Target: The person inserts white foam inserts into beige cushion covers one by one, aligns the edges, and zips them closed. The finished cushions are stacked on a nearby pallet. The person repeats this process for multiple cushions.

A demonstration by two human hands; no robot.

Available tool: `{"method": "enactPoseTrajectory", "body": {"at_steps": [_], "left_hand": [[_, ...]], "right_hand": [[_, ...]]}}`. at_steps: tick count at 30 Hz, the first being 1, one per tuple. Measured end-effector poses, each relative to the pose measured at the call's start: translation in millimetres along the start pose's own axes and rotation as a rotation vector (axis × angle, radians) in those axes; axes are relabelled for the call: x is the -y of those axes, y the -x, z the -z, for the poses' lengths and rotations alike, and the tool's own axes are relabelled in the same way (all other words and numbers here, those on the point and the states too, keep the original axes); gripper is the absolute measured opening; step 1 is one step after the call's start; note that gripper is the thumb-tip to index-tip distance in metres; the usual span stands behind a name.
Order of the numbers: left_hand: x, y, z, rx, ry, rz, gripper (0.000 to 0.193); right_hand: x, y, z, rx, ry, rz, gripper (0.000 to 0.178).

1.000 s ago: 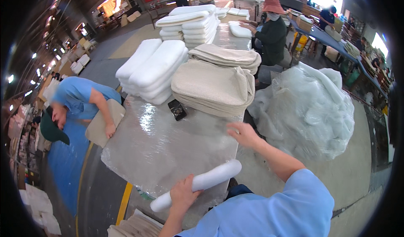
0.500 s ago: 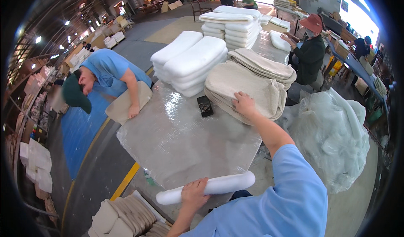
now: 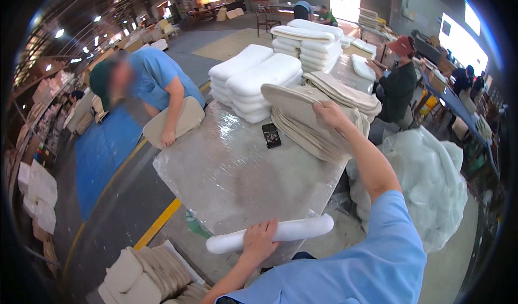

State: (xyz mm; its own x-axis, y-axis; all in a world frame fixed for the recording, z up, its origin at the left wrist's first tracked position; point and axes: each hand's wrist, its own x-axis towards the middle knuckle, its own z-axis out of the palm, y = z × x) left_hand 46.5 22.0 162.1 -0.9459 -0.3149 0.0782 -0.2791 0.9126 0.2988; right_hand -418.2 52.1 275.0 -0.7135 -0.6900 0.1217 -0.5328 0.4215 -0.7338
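With my left hand (image 3: 261, 239) I grip a white foam pad (image 3: 305, 228), seen edge-on at the near edge of the plastic-covered table (image 3: 232, 180). My fingers wrap over its top side. My right hand (image 3: 330, 114) pinches the edge of a beige fabric cushion cover (image 3: 294, 96), lifted and tilted above the stack of similar covers (image 3: 307, 134). The hand's thumb side is partly hidden. A black phone-like device (image 3: 271, 135) lies on the table just left of that stack.
White pads (image 3: 253, 83) are piled beyond the device. At left, a co-worker (image 3: 162, 83) leans over a beige cushion (image 3: 181, 121). Another person (image 3: 399, 77) works at the far right. A clear bag of white filling (image 3: 415, 180) stands right; finished-looking beige cushions (image 3: 143, 274) are stacked lower left.
My right hand has gone from resting on the stack to gripping the top cover, raising its edge. The left hand still holds the white pad.
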Motion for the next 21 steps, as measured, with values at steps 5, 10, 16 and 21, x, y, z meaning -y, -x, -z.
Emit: {"method": "enactPoseTrajectory", "body": {"at_steps": [5,10,16,21], "left_hand": [[-5.6,24.0,-6.5,0.057,0.026,-0.001,0.067],[-5.9,31.2,-7.3,0.257,-0.02,-0.025,0.066],[7.7,25.2,-9.1,0.421,0.084,-0.155,0.076],[58.7,1.2,-3.9,0.451,1.142,0.216,0.081]], "right_hand": [[64.2,13.5,42.3,0.2,-0.187,0.17,0.036],[97.7,29.0,37.2,0.318,-0.467,0.112,0.043],[102.3,31.4,30.5,0.482,-0.627,0.119,0.042],[103.5,35.1,11.1,0.737,-0.82,0.128,0.041]]}}
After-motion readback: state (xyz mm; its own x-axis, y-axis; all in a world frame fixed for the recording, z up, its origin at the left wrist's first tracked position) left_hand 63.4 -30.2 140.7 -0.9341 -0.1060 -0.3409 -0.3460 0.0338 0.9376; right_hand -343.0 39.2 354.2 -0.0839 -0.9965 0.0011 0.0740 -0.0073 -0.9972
